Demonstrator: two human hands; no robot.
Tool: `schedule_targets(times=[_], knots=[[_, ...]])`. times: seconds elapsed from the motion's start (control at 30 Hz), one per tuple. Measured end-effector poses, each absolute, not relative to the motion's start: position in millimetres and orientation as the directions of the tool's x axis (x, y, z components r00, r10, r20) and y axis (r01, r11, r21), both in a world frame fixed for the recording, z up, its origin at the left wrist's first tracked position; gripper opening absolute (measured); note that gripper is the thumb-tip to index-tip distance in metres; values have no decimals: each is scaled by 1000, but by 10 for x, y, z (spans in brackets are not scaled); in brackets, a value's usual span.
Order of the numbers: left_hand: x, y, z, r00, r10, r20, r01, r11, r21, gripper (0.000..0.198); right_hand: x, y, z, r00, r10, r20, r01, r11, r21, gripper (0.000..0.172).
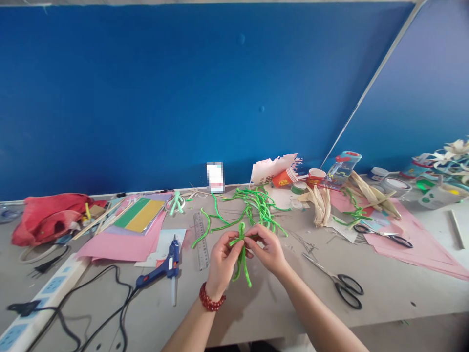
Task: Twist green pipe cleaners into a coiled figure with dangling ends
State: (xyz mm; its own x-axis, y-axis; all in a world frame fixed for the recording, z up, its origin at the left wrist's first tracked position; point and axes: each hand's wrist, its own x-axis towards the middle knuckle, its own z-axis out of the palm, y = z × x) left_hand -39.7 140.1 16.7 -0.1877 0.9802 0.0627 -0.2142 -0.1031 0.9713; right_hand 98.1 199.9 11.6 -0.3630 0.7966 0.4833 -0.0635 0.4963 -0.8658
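Both hands meet over the near middle of the table, pinching a small figure of bright green yarn cord. My left hand has its thumb and fingers closed on the cord's left side. My right hand pinches the same piece from the right, close to its looped top. Two cord ends hang down below the fingers. Just beyond the hands lies a tangled pile of green cords. A clear ruler is left of my left hand, and black-handled scissors lie open to the right.
A blue glue gun with its cable and a white power strip are at left. Pink paper and a red cloth bag lie behind. Red paper cups, dried husks and a second pair of scissors are at right.
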Motion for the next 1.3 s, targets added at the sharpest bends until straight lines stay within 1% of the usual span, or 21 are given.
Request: schedule_targets(times=[0.23,0.33,0.5,0.6,0.8,0.97,1.2,1.3], knots=[[-378,1415,219,-178,980,92,-252,-135,958,25,976,2001,131,-363,793,488,-64,502,-863,7],[-374,1410,249,-182,978,104,-234,-146,961,24,974,1995,134,-358,798,485,-67,497,-865,7],[-377,1407,245,-210,972,106,-200,-148,968,26,976,1988,141,-357,789,501,-58,516,-854,7],[-381,1405,220,-204,975,91,-224,-137,965,26,981,1986,150,-358,779,514,-33,540,-841,8],[-388,1408,194,-179,978,106,-248,-150,957,23,992,1969,188,-373,747,551,11,597,-802,10],[-383,1399,186,-207,971,119,-239,-168,956,22,990,1964,192,-388,743,545,-1,591,-807,10],[-379,1400,178,-209,972,105,-253,-157,955,24,993,1963,187,-373,740,559,27,611,-791,11],[-376,1408,178,-225,971,85,-245,-141,959,30,1003,1964,212,-374,732,570,45,628,-777,11]])
